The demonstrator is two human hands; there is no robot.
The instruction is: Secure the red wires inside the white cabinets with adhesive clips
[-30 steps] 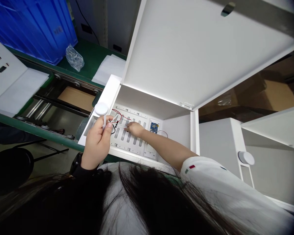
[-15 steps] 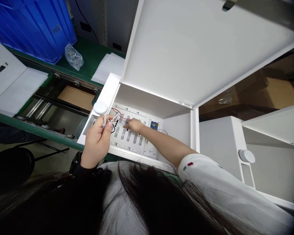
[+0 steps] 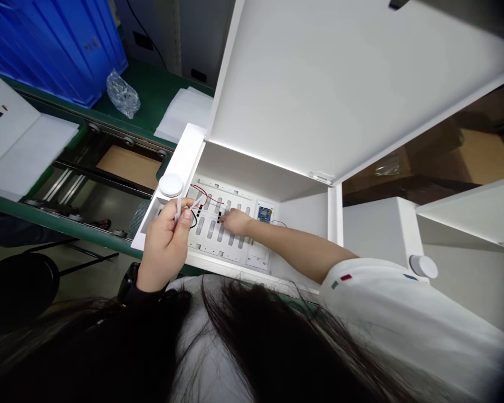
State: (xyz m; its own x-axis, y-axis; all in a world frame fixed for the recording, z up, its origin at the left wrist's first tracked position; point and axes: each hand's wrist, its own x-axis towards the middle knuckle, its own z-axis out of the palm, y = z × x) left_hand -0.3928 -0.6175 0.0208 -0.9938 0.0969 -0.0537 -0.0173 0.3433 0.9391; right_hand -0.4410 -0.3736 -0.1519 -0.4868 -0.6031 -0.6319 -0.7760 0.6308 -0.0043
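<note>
green conveyor (image 3: 63, 226), white cabinet (image 3: 252, 168) open at its edge, both hands inside

the left hand (image 3: 166, 246) pinches a thin white strip (image 3: 178, 210) between thumb and fingers, closed on it, just by the red and black wires (image 3: 199, 196). the right hand (image 3: 234, 221) reaches across the slotted plate (image 3: 210, 226), fingers bent down beside a small black part (image 3: 219, 217); whether they grip it, i can't tell. a blue circuit board (image 3: 264, 213) sits just past them. the raised door (image 3: 340, 95) hangs overhead: if it dropped, it could hit the forearm or pinch the loose wires. a tugged wire could also pull free. the blue crate (image 3: 46, 45) shows no contents from here; a clear plastic bag (image 3: 123, 94) lies on the green deck beside it.
</note>
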